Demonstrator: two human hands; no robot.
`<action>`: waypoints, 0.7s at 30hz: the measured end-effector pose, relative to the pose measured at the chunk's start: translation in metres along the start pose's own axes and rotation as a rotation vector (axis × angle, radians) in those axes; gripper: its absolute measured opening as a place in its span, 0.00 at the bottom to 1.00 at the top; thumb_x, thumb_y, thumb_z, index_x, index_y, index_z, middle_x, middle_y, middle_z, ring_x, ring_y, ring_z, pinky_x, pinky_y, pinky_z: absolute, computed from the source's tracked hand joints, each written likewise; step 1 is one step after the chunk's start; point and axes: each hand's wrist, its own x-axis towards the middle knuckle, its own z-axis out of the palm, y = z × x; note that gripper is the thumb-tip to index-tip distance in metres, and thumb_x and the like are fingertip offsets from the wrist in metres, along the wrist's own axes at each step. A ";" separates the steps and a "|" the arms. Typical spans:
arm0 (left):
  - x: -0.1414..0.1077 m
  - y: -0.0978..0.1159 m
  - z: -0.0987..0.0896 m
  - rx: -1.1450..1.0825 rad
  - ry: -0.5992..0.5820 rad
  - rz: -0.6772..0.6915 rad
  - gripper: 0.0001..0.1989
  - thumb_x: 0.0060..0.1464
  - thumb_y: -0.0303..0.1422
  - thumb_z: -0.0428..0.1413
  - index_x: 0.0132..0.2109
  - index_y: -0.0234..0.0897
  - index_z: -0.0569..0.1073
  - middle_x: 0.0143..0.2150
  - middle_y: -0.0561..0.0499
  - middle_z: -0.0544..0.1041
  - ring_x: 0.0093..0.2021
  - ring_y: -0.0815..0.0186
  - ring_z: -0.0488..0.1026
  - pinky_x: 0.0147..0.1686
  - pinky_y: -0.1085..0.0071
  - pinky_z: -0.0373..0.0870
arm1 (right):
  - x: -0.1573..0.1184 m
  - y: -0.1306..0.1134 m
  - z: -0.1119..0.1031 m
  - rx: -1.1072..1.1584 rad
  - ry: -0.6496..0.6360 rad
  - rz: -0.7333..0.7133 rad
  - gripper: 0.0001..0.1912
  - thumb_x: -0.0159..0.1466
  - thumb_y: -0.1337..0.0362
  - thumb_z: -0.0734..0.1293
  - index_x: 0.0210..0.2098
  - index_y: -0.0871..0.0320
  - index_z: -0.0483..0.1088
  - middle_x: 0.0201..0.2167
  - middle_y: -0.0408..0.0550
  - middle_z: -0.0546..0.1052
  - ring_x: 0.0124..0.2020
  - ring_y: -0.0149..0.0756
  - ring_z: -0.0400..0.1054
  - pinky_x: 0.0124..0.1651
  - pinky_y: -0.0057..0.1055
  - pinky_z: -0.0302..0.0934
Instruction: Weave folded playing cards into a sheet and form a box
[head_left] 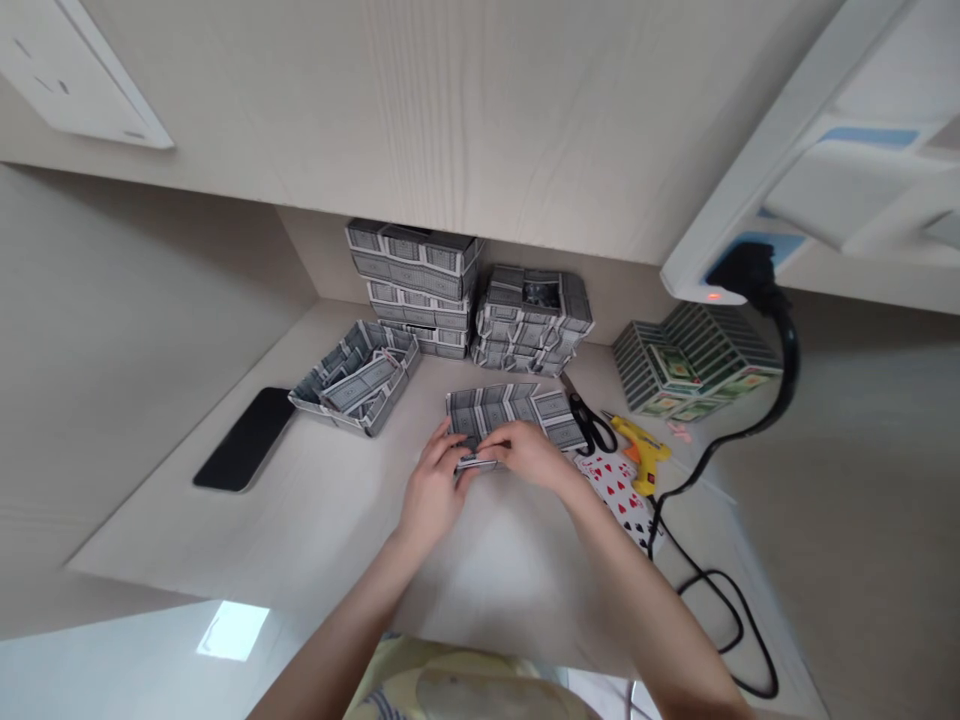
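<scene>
A shallow tray made of folded playing cards (504, 404), grey-patterned backs showing, lies on the desk in front of me. My left hand (435, 483) pinches its near left edge, with the thumb below. My right hand (527, 455) is closed on the same near edge, its fingertips close to the left ones. The fingers hide part of that edge. Right of the tray lie black-handled scissors (592, 428) and a yellow glue gun (642, 450). Loose playing cards (611, 490) lie face up beside my right wrist.
A card box with folded pieces (367, 415) stands at left, near a black phone (246, 440). Stacked card boxes (420, 290) and another stack (534, 320) stand at the back. A striped card holder (694, 362) is at right, near a black cable (720, 440) from a power strip (795, 150).
</scene>
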 end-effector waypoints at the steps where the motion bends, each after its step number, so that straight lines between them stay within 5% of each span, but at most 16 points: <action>1: 0.000 0.000 0.000 -0.001 -0.002 0.000 0.07 0.51 0.29 0.52 0.39 0.37 0.70 0.47 0.47 0.71 0.60 0.57 0.56 0.54 0.56 0.62 | 0.001 0.000 0.000 0.000 -0.018 -0.007 0.08 0.55 0.64 0.66 0.32 0.56 0.76 0.32 0.46 0.78 0.34 0.33 0.70 0.38 0.26 0.59; 21: 0.000 -0.003 0.000 -0.017 -0.010 0.009 0.06 0.52 0.29 0.52 0.38 0.37 0.70 0.47 0.47 0.71 0.60 0.58 0.55 0.55 0.57 0.61 | 0.007 -0.025 -0.018 -0.327 -0.252 -0.200 0.10 0.55 0.69 0.62 0.30 0.56 0.76 0.25 0.45 0.77 0.24 0.30 0.64 0.28 0.24 0.50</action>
